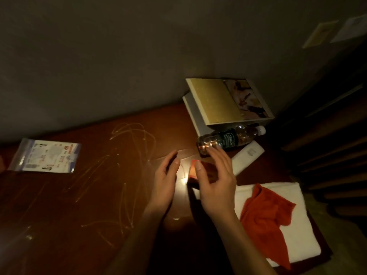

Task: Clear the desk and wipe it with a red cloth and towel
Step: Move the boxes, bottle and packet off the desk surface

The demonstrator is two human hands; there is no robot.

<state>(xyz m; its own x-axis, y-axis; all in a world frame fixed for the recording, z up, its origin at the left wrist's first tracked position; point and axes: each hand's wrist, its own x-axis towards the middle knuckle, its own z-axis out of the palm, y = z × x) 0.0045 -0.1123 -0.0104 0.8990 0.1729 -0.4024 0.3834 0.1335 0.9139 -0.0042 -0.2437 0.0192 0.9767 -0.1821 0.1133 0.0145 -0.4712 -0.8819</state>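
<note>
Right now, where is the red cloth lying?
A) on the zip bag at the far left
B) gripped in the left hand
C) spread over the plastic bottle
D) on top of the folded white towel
D: the red cloth lies crumpled on the folded white towel at the desk's right end, while both the left hand and right hand hover open, away from it.
</note>
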